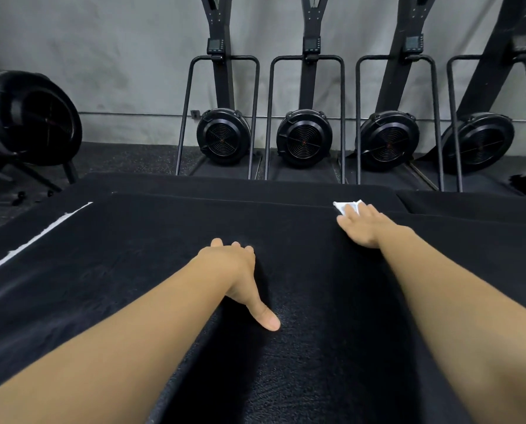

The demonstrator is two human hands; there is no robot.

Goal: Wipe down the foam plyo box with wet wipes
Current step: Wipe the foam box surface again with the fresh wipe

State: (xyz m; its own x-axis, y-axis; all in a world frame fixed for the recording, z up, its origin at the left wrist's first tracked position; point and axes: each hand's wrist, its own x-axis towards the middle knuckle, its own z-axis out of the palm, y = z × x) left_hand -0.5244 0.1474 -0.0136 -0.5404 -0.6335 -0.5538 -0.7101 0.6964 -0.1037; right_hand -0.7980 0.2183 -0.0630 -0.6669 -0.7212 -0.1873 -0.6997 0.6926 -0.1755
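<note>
item: broad black foam plyo box (164,240), its textured top filling the foreground. right hand (362,224), fingers laid flat, presses a small white wet wipe (347,206) onto the top's far right edge, likely to scrub that corner. left hand (234,264) rests spread and empty mid-top, probably bracing the reach.
</note>
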